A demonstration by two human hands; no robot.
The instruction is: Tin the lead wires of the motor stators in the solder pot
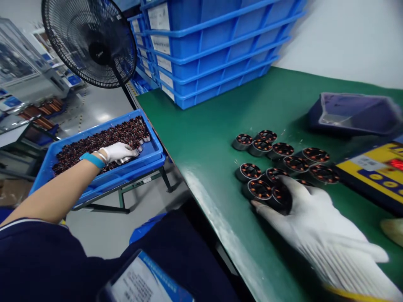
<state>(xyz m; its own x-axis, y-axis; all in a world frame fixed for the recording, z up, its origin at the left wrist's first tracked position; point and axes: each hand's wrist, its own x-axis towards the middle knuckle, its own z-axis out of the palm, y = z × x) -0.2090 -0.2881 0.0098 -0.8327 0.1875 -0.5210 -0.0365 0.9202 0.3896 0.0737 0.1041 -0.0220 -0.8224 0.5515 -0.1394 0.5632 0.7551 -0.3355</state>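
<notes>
My left hand (119, 152), in a white glove, reaches into the blue tray (153, 157) of wound motor stators (103, 140). Its fingers curl over stators with silvery rims at the tray's near side; the fingertips are partly hidden. On the green bench, my right hand (308, 214), also gloved in white, has thumb and fingers around a small cluster of motor stators (260, 190), which stand on the bench top. Beyond that cluster stands a second group of stators (283, 151), ring-shaped with copper windings showing on top.
Stacked blue crates (220, 50) stand at the bench's back. A dark purple bin (355, 113) and a yellow device with a red display (378, 172) sit at the right. A black fan (94, 46) rises behind the tray. The green bench (195, 147) has a long near edge.
</notes>
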